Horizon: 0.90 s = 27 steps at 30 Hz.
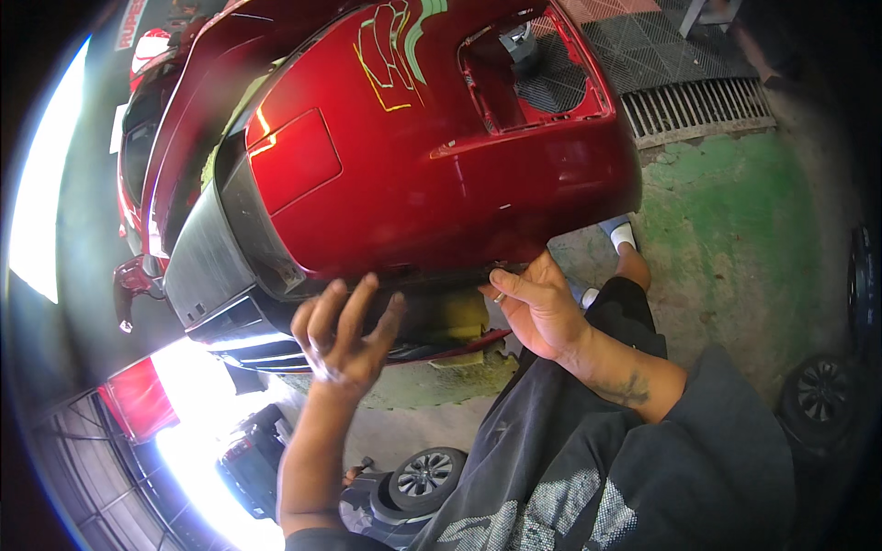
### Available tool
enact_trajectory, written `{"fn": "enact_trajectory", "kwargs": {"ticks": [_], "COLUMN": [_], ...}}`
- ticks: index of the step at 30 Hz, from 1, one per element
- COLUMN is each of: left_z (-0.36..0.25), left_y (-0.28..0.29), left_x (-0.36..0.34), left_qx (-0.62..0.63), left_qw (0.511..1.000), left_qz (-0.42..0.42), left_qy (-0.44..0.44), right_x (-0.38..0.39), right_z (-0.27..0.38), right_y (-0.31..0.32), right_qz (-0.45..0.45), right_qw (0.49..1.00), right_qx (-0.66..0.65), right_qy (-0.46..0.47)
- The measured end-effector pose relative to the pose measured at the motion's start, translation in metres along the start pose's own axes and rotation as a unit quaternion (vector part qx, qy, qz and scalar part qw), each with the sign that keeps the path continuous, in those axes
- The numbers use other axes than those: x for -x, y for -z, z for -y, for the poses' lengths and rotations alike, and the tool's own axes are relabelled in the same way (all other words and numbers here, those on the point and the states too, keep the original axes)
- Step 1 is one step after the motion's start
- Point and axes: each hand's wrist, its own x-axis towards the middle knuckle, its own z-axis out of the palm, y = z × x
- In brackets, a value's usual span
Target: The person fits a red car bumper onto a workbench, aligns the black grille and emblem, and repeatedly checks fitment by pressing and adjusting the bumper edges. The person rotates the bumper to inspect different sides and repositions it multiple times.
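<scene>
Keep the right hand (537, 308) clamped on the red bumper's (441, 165) lower edge while the open left hand (344, 335) steadies it.

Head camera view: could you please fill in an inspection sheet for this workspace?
Surface: green-painted concrete floor, worn.
Job's things: red car bumper panel, glossy, with an open lamp cutout.
Clutter: loose wheels on the floor.
Grippers: left hand open, fingers spread beside the panel's lower edge; right hand gripping that edge.
Cables: nothing seen.
Surroundings: metal drain grate; bright doorway glare.
</scene>
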Motion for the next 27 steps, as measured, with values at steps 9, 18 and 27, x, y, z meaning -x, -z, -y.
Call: {"fn": "enact_trajectory", "kwargs": {"ticks": [9,18,27], "left_z": [0.039,0.057,0.098], "left_y": [0.004,0.041,0.043], "left_x": [-0.036,-0.011,0.085], "left_qx": [0.113,0.007,0.062], "left_qw": [0.982,0.998,0.944], "left_qz": [0.079,0.063,0.052], "left_qy": [-0.125,0.009,0.320], "right_x": [0.007,0.000,-0.001], "right_z": [-0.024,-0.036,-0.040], "right_y": [-0.003,-0.006,0.005], "right_qz": [-0.009,-0.073,-0.058], "right_qw": [1.000,0.997,0.998], "right_qx": [0.005,-0.021,-0.007], "right_qy": [0.023,0.031,0.013]}}
